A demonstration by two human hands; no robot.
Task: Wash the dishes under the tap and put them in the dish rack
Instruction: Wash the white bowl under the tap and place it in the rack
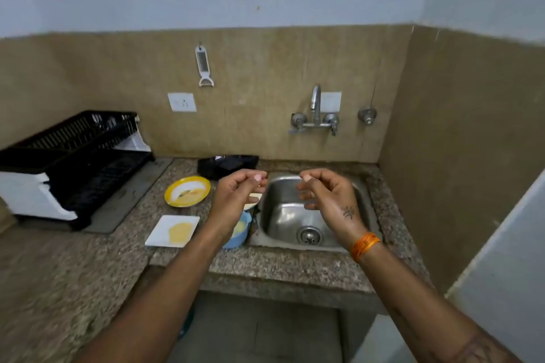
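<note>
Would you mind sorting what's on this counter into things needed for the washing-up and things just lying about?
Needed: yellow plate, white square plate, blue bowl, tap, sink, dish rack.

Lying about: peeler on the wall, black bag behind the sink.

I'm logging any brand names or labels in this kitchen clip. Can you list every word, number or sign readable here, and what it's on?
No text can be read in this view.
Tattoo on the right hand: a dark mark, too small and blurred to read.
Black packet behind the sink: pale specks, not legible.
Wall switch plate: no lettering visible.
Orange wristband: no lettering visible.
</note>
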